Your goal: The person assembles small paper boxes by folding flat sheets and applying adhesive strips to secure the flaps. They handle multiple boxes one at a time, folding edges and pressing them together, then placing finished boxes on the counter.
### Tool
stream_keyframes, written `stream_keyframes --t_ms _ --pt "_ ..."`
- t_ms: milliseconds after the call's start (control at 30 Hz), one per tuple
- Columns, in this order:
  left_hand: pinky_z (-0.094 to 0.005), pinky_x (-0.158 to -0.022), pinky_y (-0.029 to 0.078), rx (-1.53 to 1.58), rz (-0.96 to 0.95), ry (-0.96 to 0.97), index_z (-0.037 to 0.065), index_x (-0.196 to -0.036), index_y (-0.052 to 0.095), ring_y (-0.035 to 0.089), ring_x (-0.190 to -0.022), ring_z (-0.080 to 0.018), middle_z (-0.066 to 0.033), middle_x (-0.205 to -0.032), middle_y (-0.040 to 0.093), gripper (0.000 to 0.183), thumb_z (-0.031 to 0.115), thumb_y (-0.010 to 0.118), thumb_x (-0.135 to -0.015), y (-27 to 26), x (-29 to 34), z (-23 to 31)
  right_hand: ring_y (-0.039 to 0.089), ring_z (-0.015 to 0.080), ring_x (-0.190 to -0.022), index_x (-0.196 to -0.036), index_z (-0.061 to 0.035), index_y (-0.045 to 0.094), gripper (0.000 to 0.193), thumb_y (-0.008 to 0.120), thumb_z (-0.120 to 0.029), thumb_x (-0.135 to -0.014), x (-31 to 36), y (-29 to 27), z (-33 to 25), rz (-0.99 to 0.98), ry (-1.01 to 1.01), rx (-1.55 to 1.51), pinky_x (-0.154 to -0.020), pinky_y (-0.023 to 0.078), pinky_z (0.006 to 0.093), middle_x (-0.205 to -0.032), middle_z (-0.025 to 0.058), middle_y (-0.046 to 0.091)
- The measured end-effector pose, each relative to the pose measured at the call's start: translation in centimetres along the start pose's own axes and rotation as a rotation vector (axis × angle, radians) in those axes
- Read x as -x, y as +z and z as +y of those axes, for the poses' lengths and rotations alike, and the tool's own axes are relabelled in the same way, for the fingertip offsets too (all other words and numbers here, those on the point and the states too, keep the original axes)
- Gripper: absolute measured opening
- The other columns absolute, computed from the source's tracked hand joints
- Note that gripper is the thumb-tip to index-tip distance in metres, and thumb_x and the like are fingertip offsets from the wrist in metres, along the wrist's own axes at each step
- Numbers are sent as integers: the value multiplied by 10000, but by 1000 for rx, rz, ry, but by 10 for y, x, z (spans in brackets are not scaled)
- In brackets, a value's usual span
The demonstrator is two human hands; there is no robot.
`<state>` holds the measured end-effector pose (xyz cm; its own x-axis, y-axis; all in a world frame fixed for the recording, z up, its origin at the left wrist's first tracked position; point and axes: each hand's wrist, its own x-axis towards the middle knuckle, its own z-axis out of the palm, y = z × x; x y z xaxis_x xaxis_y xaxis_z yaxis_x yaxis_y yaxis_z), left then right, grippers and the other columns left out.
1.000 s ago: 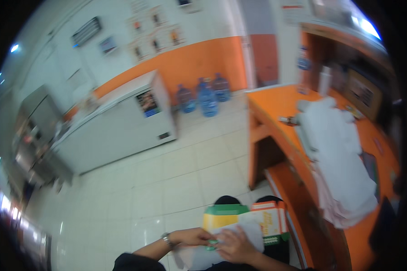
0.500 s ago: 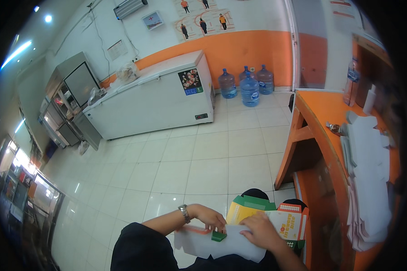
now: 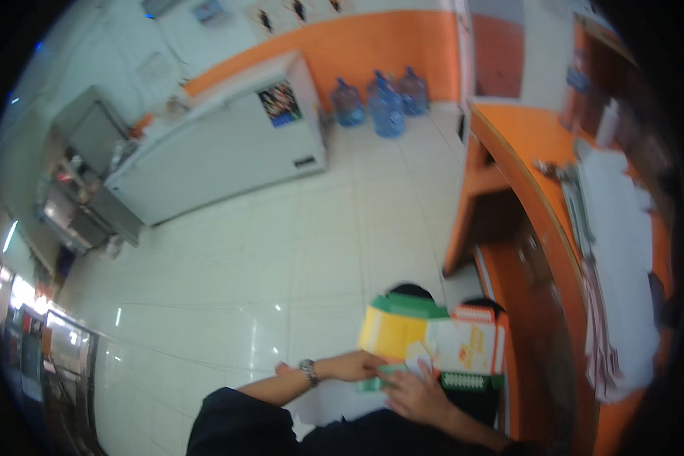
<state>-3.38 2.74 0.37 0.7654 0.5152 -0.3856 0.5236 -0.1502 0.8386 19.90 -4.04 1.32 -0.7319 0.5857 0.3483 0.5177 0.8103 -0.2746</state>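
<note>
A partly folded printed cardboard box point(image 3: 463, 346) rests across my lap, with yellow, white, green and orange panels. Its plain white inner side shows in part under my arms. My left hand point(image 3: 355, 365), below a metal wristwatch point(image 3: 308, 372), is closed on a small green flap of the box. Close beside it, my right hand point(image 3: 416, 397) lies against the same flap area, fingers partly stretched and blurred by motion. A small white flap point(image 3: 420, 356) stands up just above the right fingers. The fingertips of both hands are partly hidden.
An orange table point(image 3: 520, 133) stands at my right, bearing a stack of flat white cartons point(image 3: 619, 281) and a white bottle point(image 3: 607, 124). Across the tiled floor are a white chest freezer point(image 3: 228, 144), several blue water jugs point(image 3: 387, 114) and a steel cabinet point(image 3: 91, 144).
The whole view has shifted, so room and table sit higher and further left. My hands have drawn closer together around the green flap. More of the dark green dotted panel shows.
</note>
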Motion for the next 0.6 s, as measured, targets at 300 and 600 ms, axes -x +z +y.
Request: stream_keyframes --t_ms 300,600 --pt "-405 -701 485 -90 51 -169 90 -1170 602 625 -760 -322 -152 -796 631 336 297 563 -908 -6 18 62 612 189 -935 -1346 -32 445 501 594 -46 -868 20 -30 42 26 680 -1002 -872 463 314 -1056 117 620" --pt "-398 -676 478 -303 195 2 9 -1007 572 622 -753 -326 -170 -776 618 426 406 635 -867 13 -1 87 567 148 -768 -1324 -106 480 451 508 -4 -885 34 -23 52 -126 570 -1113 -736 454 286 -840 112 603"
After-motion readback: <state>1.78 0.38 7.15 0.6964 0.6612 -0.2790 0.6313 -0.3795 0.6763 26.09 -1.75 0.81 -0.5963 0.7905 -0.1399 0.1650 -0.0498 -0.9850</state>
